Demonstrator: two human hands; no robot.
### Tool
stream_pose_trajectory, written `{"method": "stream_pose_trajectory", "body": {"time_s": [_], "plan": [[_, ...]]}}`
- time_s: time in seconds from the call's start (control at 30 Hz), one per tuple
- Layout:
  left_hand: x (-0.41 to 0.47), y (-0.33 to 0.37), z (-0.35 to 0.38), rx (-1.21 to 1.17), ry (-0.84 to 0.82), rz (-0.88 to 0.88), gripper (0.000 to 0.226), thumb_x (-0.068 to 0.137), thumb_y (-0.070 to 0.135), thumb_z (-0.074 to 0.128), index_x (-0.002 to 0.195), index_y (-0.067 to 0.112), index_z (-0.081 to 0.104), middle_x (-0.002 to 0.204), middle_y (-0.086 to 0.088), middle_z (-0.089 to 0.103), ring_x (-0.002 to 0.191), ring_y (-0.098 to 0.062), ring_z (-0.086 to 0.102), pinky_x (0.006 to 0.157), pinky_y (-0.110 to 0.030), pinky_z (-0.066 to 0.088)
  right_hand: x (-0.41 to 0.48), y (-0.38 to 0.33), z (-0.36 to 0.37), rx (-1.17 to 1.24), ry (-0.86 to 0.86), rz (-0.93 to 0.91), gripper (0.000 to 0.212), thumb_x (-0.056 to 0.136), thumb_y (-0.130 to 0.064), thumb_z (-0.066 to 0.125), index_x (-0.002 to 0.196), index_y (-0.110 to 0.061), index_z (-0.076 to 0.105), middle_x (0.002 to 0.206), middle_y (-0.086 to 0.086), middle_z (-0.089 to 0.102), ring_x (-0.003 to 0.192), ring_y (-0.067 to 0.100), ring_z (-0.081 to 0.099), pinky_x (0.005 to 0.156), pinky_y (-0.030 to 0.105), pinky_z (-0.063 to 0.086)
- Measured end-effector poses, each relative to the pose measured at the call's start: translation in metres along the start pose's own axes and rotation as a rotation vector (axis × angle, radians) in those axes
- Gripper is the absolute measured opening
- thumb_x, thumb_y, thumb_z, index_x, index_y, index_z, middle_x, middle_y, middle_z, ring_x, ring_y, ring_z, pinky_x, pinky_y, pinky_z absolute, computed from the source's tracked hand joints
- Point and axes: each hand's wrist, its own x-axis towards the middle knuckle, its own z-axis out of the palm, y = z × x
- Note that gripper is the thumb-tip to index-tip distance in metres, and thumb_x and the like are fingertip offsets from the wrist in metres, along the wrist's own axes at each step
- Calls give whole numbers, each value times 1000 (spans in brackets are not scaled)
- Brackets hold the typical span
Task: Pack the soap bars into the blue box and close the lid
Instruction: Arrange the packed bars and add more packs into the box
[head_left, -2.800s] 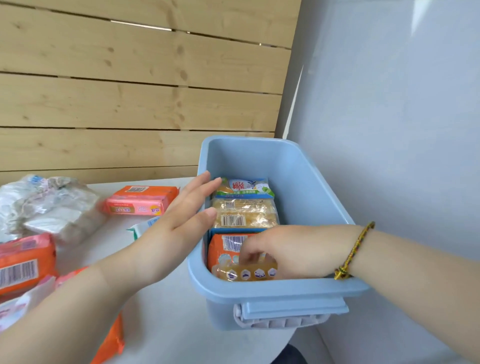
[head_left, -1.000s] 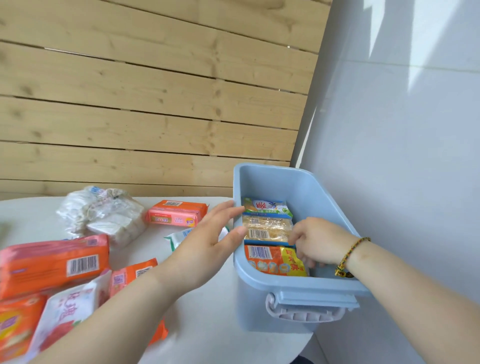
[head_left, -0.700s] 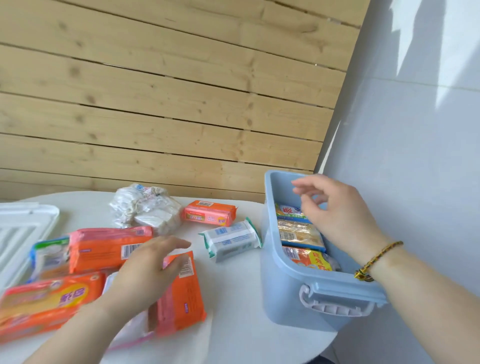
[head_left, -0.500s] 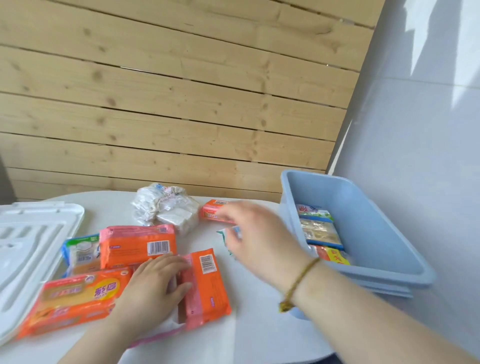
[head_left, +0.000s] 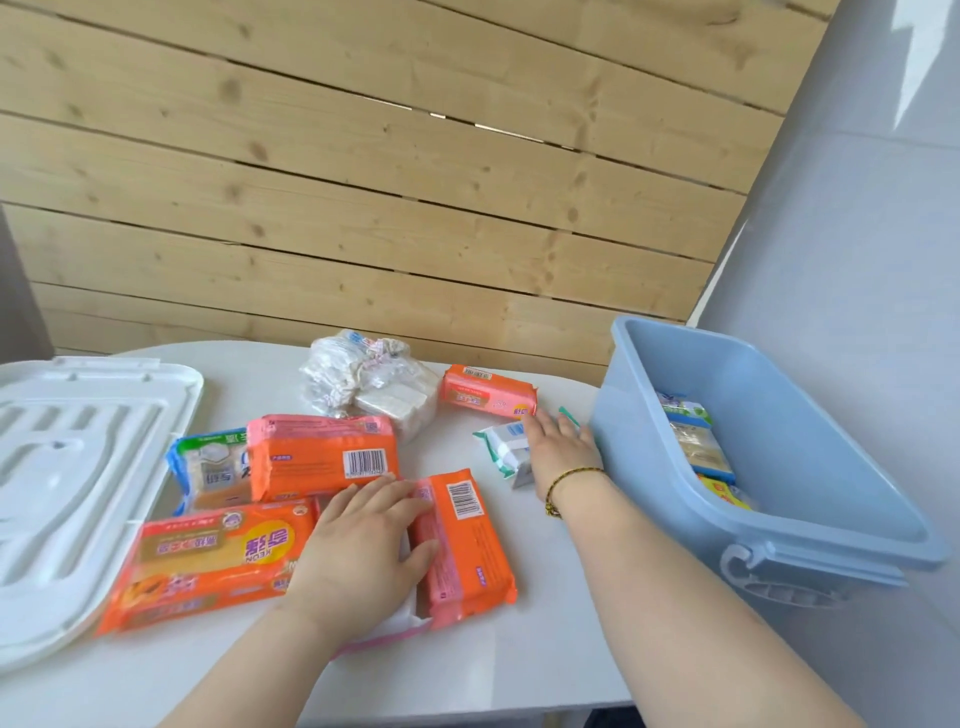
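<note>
The blue box (head_left: 810, 483) stands open at the table's right end, with three wrapped soap bars (head_left: 696, 447) in a row inside. My right hand (head_left: 558, 447) lies over a white and green soap bar (head_left: 501, 449) just left of the box, fingers curled down over its right half. My left hand (head_left: 363, 540) rests flat on a white and pink packet (head_left: 400, 623), fingertips touching an orange soap bar (head_left: 465, 540). More orange bars lie around: a large one (head_left: 208, 561), one with a barcode (head_left: 322, 457), a small one (head_left: 488, 397). The white lid (head_left: 67, 467) lies far left.
A blue and green soap pack (head_left: 208, 467) sits behind the large orange one. A crumpled clear bag with white bars (head_left: 374, 389) lies at the back. A wooden slat wall runs behind the white table (head_left: 519, 649); a grey wall stands right of the box.
My right hand left the box and came down on the white and green bar. My left hand left the box rim and settled on the packets. The view swung left, revealing the lid.
</note>
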Motion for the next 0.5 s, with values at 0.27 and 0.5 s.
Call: {"method": "stream_pose_trajectory", "body": {"time_s": [0.27,0.5], "plan": [[0,1,0,14,-1,-4,46,86,48,39,130,35,36,146,16,30,138,-3,15,114,-28,7,5,-1,-17,-188,-4,-132,64,74,-26,65,128,-9,35,128,10,51,114,28,53,94,34,38],[-1,1,-3,8,-13,8,44,87,48,38,129,37,35,145,19,29,137,-2,15,113,-25,7,-15,-9,-10,98,18,-60,62,73,-47,61,118,-8,46,118,8,61,106,28,60,73,28,40]]}}
